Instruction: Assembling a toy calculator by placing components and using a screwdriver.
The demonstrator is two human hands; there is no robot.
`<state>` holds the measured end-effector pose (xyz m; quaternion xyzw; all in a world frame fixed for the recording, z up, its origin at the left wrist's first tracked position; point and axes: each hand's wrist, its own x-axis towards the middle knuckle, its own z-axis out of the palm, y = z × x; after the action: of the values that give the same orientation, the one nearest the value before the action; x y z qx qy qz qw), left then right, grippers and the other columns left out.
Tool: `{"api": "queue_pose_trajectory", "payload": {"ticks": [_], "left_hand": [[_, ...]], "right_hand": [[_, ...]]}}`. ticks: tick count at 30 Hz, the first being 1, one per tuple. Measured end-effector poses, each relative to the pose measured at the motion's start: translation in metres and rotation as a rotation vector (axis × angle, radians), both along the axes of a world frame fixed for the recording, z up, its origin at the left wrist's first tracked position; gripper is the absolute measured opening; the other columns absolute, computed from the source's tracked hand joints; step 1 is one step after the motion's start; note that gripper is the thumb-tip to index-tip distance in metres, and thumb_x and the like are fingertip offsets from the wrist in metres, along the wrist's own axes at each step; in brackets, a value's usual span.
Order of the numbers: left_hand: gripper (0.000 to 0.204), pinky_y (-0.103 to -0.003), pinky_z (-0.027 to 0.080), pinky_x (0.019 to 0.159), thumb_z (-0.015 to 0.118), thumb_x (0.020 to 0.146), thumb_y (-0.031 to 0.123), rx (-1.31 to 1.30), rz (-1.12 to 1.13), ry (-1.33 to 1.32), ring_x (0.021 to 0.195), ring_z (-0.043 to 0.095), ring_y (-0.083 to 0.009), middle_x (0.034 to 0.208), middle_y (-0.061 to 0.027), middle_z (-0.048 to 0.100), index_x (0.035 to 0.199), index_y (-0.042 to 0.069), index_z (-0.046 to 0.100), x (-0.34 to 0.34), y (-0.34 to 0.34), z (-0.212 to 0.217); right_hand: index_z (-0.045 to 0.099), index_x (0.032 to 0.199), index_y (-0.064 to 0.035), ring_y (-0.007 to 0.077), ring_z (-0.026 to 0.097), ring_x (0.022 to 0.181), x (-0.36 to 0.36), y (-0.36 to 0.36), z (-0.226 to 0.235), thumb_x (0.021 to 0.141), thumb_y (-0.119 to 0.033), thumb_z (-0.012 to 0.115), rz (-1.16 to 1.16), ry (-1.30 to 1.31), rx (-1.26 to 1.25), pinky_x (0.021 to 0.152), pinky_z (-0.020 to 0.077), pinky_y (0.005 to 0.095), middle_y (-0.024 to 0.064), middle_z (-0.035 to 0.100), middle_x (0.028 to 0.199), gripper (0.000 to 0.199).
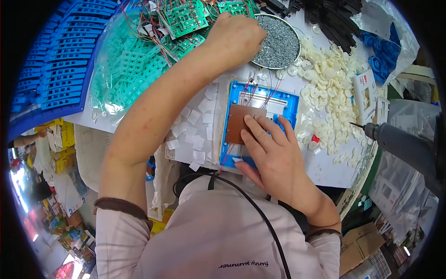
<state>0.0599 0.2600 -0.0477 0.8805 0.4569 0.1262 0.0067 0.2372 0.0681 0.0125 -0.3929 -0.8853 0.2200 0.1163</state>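
My left hand (238,38) reaches forward to the left rim of a round bowl of small silver screws (280,44). Its fingers are curled in, and whatever they hold, if anything, is hidden. A brown circuit board (238,122) lies in an open blue plastic case (288,103) in front of me, with thin red and dark wires (251,95) running from its far side. Resting with fingers spread, my right hand (274,149) touches the board's right part. Beside its thumb lies a small white slip (237,160).
Green circuit boards with wires (186,18) and a bag of mint-green plastic parts (132,69) lie at the left, near stacked blue parts (69,60). White slips (197,139) are scattered by the case. Cream discs (332,88) and a dark power screwdriver (399,144) are right.
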Motion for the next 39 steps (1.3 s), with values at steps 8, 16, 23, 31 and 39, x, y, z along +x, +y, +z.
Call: {"api": "queue_pose_trajectory", "payload": {"ticks": [8, 16, 23, 31, 39], "left_hand": [[0.028, -0.057, 0.047, 0.087, 0.053, 0.095, 0.027, 0.044, 0.116, -0.197, 0.087, 0.069, -0.0366, 0.086, -0.0171, 0.071, 0.085, 0.006, 0.067, 0.004, 0.013, -0.002], [0.030, -0.055, 0.051, 0.077, 0.055, 0.095, 0.028, -0.004, 0.018, -0.271, 0.084, 0.069, -0.0390, 0.085, -0.0201, 0.070, 0.083, 0.003, 0.067, 0.011, 0.026, -0.004], [0.024, -0.051, 0.046, 0.082, 0.062, 0.092, 0.026, 0.259, -0.007, -0.276, 0.088, 0.068, -0.0332, 0.085, -0.0135, 0.070, 0.080, 0.006, 0.069, 0.012, 0.027, -0.001], [0.009, -0.045, 0.038, 0.093, 0.076, 0.085, 0.018, -0.190, -0.273, -0.517, 0.084, 0.066, -0.0237, 0.088, -0.0008, 0.070, 0.094, 0.016, 0.073, 0.003, -0.114, 0.042], [0.017, -0.043, 0.036, 0.091, 0.081, 0.078, 0.011, -0.303, -0.174, -0.716, 0.081, 0.065, -0.0187, 0.083, 0.0024, 0.068, 0.090, 0.017, 0.071, -0.002, -0.154, 0.033]], "right_hand": [[0.058, 0.128, -0.0015, 0.0337, 0.060, 0.110, 0.104, 0.029, 0.064, 0.096, -0.024, 0.064, -0.175, 1.208, 0.487, 0.102, 0.0480, 0.0504, 0.0184, 0.062, 0.126, 0.039], [0.048, 0.147, 0.0050, 0.0275, 0.049, 0.116, 0.089, 0.131, 0.055, 0.093, -0.033, 0.064, 0.015, 1.068, -0.229, 0.109, 0.0360, 0.0475, 0.0123, 0.054, 0.118, 0.068], [0.055, 0.130, -0.0076, 0.0175, 0.040, 0.099, 0.057, 0.122, 0.059, 0.088, -0.034, 0.074, 0.114, 0.954, -0.239, 0.094, 0.0373, 0.0349, 0.0039, 0.042, 0.106, 0.053], [0.051, 0.122, -0.0188, 0.0122, 0.057, 0.069, 0.045, 0.073, 0.064, 0.098, -0.021, 0.071, 0.130, 1.127, -0.404, 0.088, 0.0517, 0.0379, -0.0021, 0.057, 0.087, 0.032], [0.052, 0.114, -0.0169, 0.0089, 0.055, 0.057, 0.025, 0.052, 0.059, 0.099, -0.023, 0.072, 0.073, 1.241, -0.396, 0.067, 0.0524, 0.0300, -0.0061, 0.058, 0.069, 0.026]]}}
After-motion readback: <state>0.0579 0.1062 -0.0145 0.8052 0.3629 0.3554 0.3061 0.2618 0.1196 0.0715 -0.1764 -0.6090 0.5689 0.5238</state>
